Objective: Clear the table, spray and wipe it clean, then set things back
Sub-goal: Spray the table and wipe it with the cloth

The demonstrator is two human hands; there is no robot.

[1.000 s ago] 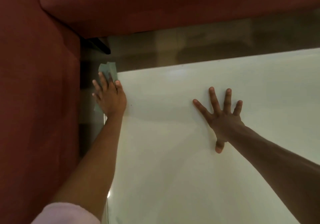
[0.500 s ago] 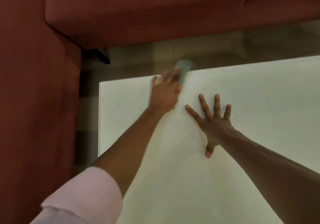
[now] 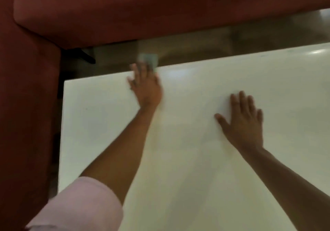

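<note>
The white table is filling most of the view, its glossy top catching pale glare along the far edge. The left hand is lying palm-down at that far edge, a little in from the table's far left corner, with its fingers stretched forward and pressing a small grey-green cloth against the surface. Most of the cloth is sitting under the fingers; the part that shows is sticking out past the fingertips and overhanging the far edge of the table. The hand and cloth are blurred, so how the thumb is lying against the cloth cannot be told. The left forearm is crossing the table from the near left, with a pale pink sleeve rolled above the elbow.

The right hand is resting flat on the table, to the right of the left hand and nearer the person, well apart from the cloth. Its fingers are straight and close together, the thumb is spread out to the left, and it is grasping nothing.

A dark red sofa is wrapping around the table's far and left sides, just beside the left edge. Between the sofa and the table's far edge a strip of brownish floor is showing, with a dark sofa leg standing near the table's far left corner.
</note>
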